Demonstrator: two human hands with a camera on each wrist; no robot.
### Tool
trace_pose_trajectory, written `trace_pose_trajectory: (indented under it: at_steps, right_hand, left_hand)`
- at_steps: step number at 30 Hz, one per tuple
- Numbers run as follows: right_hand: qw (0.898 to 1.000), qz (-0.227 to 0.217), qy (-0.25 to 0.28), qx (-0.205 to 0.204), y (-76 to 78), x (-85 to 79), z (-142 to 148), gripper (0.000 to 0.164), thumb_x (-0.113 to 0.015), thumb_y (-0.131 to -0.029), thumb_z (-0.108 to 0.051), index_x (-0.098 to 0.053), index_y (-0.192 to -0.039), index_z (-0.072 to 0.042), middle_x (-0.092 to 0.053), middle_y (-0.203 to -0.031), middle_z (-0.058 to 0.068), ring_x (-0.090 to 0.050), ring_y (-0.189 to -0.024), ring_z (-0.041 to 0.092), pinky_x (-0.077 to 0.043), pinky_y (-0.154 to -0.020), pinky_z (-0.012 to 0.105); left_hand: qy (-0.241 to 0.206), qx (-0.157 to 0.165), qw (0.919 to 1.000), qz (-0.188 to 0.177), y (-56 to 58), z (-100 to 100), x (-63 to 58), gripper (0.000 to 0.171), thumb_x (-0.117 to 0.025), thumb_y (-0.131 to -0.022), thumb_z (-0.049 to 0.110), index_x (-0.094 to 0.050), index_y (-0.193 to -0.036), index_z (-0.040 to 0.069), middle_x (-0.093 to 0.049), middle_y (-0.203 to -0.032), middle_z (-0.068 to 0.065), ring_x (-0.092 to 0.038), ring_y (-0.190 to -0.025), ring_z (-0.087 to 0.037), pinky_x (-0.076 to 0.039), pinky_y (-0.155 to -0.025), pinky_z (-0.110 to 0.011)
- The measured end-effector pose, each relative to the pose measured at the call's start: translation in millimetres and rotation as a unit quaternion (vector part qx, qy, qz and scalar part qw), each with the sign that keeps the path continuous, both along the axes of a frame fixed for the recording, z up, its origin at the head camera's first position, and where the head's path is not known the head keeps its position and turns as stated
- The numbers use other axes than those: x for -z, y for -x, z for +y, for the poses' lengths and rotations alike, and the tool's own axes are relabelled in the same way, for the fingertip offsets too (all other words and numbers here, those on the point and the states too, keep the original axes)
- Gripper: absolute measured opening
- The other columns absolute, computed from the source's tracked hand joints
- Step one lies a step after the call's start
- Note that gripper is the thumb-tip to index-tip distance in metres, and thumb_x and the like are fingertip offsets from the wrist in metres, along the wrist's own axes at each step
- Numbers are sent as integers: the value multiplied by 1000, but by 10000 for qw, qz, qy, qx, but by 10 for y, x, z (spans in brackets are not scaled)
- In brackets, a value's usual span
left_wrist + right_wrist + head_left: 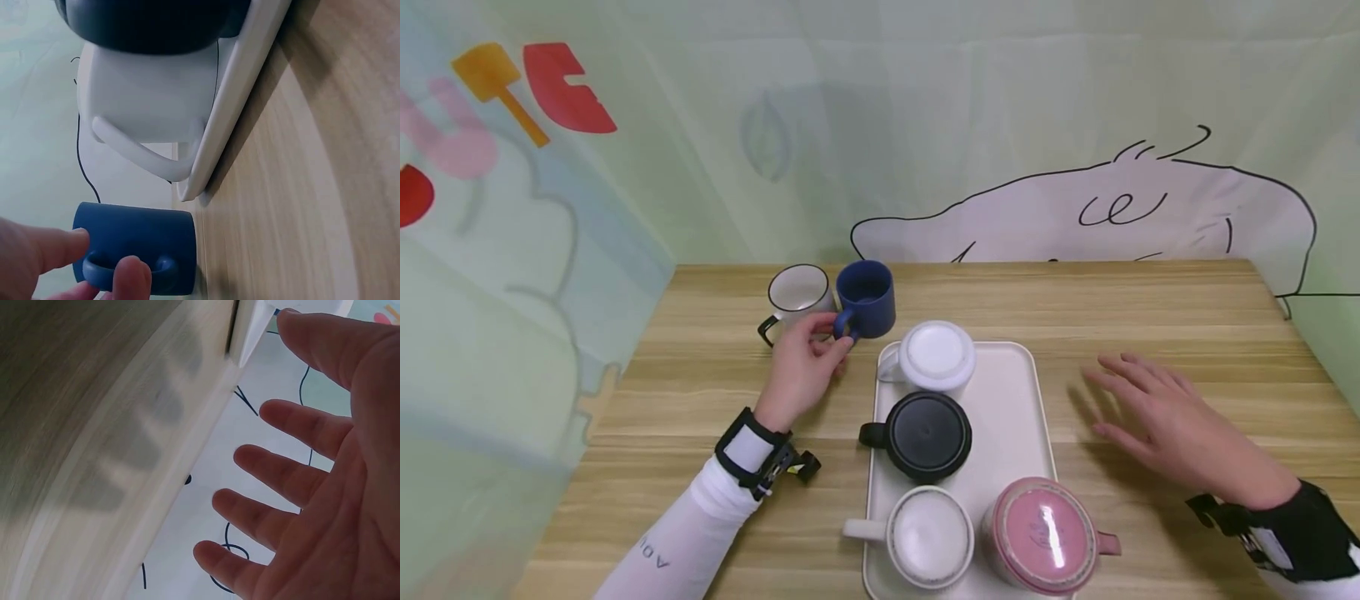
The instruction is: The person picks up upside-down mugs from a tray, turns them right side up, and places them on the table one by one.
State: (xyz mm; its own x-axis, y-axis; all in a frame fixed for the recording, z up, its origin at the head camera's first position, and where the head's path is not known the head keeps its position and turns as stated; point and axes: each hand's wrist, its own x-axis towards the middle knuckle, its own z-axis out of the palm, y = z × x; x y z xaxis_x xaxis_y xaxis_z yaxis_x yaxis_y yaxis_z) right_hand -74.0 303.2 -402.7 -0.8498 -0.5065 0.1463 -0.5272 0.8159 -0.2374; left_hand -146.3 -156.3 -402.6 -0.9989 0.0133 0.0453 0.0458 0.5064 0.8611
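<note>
My left hand [801,367] is at the blue mug [872,300], thumb and fingers pinching its handle [164,275]. The mug stands upright near the back edge of the table, its dark inside facing up. Directly to its left stands a white mug with a black rim and black handle [797,287], partly covered by my fingers. On the right, my right hand [1172,425] hovers over the table with fingers spread, holding nothing. In the right wrist view its palm [337,531] shows, and the fingers cast shadows on the wood.
A pale tray [1011,400] lies between my hands. On it, upside down, are a white mug [936,354], a black mug [928,437], a white mug with a speckled edge [931,537] and a pink mug [1043,533]. A printed curtain [1000,100] hangs behind the wooden table [1150,304].
</note>
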Motion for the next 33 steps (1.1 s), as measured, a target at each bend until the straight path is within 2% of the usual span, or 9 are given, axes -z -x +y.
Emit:
trace_pose_trajectory:
  at_steps: [7, 13, 16, 19, 23, 24, 28, 30, 33]
  right_hand:
    - [9997, 59, 171, -150, -93, -60, -9, 64, -88, -89, -28, -62, -144, -9, -57, -147, 23, -50, -136, 50, -41, -103, 76]
    - [9995, -44, 283, -162, -210, -142, -22, 63, -88, -90, -29, -63, -145, -12, -59, -146, 18, -54, -133, 46, -46, -101, 71]
    - [9993, 1, 312, -188, -291, -182, -34, 63, -89, -88, -28, -64, -144, -13, -62, -144, 13, -60, -129, 40, -50, -98, 64]
    - [9993, -63, 306, -182, -383, -220, -46, 60, -88, -90, -31, -65, -143, -16, -64, -142, 5, -64, -126, 32, -52, -101, 48]
    - [9993, -256, 261, -125, -507, -270, -59, 55, -85, -92, -38, -65, -141, -24, -66, -138, -9, -66, -123, 21, -48, -103, 22]
    - [9991, -321, 269, -107, -533, -279, -60, 53, -85, -92, -39, -66, -140, -26, -66, -136, -12, -66, -122, 18, -48, -102, 19]
    - [9972, -580, 451, -156, -624, -285, -44, 48, -85, -92, -37, -67, -136, -30, -67, -127, -19, -67, -111, 6, -56, -89, 22]
    - [9947, -689, 679, -353, -661, -269, -27, 48, -86, -91, -34, -67, -135, -29, -69, -123, -18, -67, -105, 3, -58, -80, 26]
    - [9880, -935, 1011, -696, -705, -233, 2, 51, -88, -90, -32, -66, -135, -27, -70, -122, -14, -65, -98, 2, -56, -71, 25]
  left_hand:
    - [228, -114, 9991, 328, -125, -38, -31, 48, -76, -100, 13, -59, -142, -2, -63, -134, -20, -71, -99, -31, -59, -85, -40]
    - [367, -74, 9976, 574, -257, -61, -79, 48, -78, -98, 12, -60, -139, -4, -62, -132, -17, -70, -95, -28, -56, -80, -31]
    - [434, 54, 9967, 683, -326, -70, -109, 44, -78, -98, 13, -63, -136, -3, -63, -131, -16, -70, -95, -27, -57, -78, -33]
    - [531, 212, 9944, 886, -387, -74, -141, 38, -78, -99, 14, -67, -131, -2, -65, -128, -16, -68, -99, -29, -58, -81, -41]
    - [719, 389, 9905, 1108, -464, -67, -178, 33, -79, -98, 16, -71, -126, 1, -67, -126, -14, -65, -107, -35, -56, -88, -49]
    - [777, 431, 9897, 1125, -483, -67, -181, 33, -79, -98, 17, -71, -126, 2, -67, -126, -13, -64, -109, -35, -56, -89, -50]
    - [1008, 626, 9863, 1147, -554, -75, -179, 34, -79, -99, 20, -71, -128, 4, -65, -131, -11, -63, -117, -34, -53, -96, -51]
    - [1097, 701, 9840, 1214, -588, -87, -170, 35, -79, -99, 21, -71, -129, 4, -65, -131, -10, -62, -119, -32, -52, -99, -51]
    - [1160, 794, 9805, 1372, -636, -102, -164, 36, -80, -98, 20, -70, -128, 3, -65, -130, -9, -62, -122, -30, -50, -103, -50]
